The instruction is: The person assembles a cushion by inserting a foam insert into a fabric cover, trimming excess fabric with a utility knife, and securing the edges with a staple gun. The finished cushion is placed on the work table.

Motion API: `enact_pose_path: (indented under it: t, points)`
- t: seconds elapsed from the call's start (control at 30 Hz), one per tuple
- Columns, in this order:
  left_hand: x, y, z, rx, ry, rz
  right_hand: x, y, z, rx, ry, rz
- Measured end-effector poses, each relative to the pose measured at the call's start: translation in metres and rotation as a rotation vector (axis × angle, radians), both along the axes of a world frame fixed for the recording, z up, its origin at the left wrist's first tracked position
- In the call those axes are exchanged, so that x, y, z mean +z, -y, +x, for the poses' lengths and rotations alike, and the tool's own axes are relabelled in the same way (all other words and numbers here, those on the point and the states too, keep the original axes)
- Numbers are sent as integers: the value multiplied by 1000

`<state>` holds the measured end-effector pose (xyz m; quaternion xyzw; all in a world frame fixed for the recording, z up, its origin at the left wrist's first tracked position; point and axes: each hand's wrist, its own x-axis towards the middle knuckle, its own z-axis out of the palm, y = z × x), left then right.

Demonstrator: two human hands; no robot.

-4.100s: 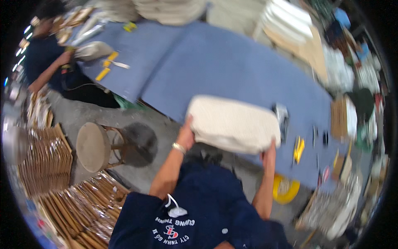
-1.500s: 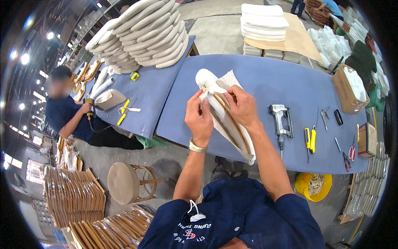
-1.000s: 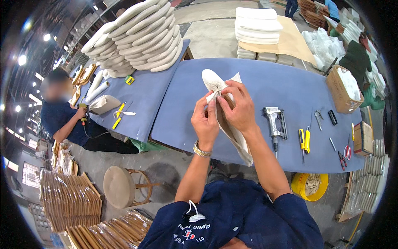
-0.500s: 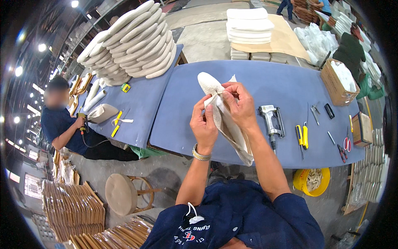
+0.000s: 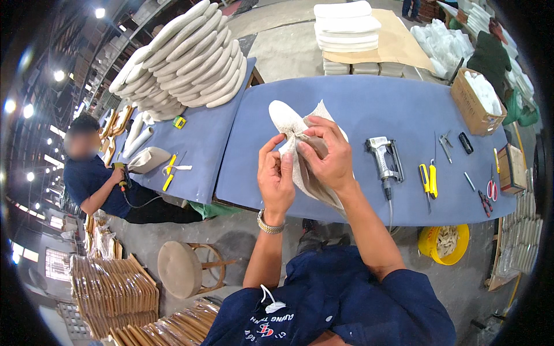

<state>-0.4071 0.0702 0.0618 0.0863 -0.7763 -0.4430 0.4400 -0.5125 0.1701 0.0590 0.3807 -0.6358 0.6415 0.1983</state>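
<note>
A padded piece with a beige fabric cover (image 5: 287,119) is held up over the blue worktable (image 5: 259,115), its rounded pale end pointing away from me. My left hand (image 5: 276,176) pinches the gathered cloth from the left, between thumb and fingers. From the right, my right hand (image 5: 326,151) grips the same gathered spot, with thumb and fingers on the cloth. A pointed corner of fabric sticks up behind the right fingers. Folds of the cover hang down between my forearms, and the right hand hides part of them.
Right of my hands lie a staple gun (image 5: 383,161) with a hose, yellow-handled screwdrivers (image 5: 428,181), pliers (image 5: 485,203) and scissors (image 5: 491,187). A cardboard box (image 5: 476,106) stands far right. Stacked cushions (image 5: 190,63) rise at left. A co-worker (image 5: 95,167) holds a tool.
My right fingers have shifted over the gathered cloth. The fabric has turned a little, and its pointed corner shows more. Over at the left, the co-worker's tool has moved slightly.
</note>
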Motion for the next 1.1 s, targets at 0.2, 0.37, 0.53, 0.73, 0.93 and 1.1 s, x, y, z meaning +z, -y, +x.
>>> enact_pose_path:
  t: [0.2, 0.37, 0.53, 0.73, 0.93, 1.1]
  points:
    - [1, -3, 4, -7, 57, 3, 8, -2, 3, 49, 78, 60]
    - [0, 2, 7, -55, 108, -32, -4, -5, -6, 280, 358, -82]
    - [1, -3, 3, -89, 74, -88, -9, -7, -9, 314, 378, -95]
    - [-3, -3, -1, -179, 16, -21, -13, -10, -11, 327, 401, -110]
    - [21, 1, 2, -119, 24, -215, -8, -17, -14, 267, 270, -115]
    - [55, 30, -18, -48, -63, -564, -16, -22, -10, 259, 137, -114]
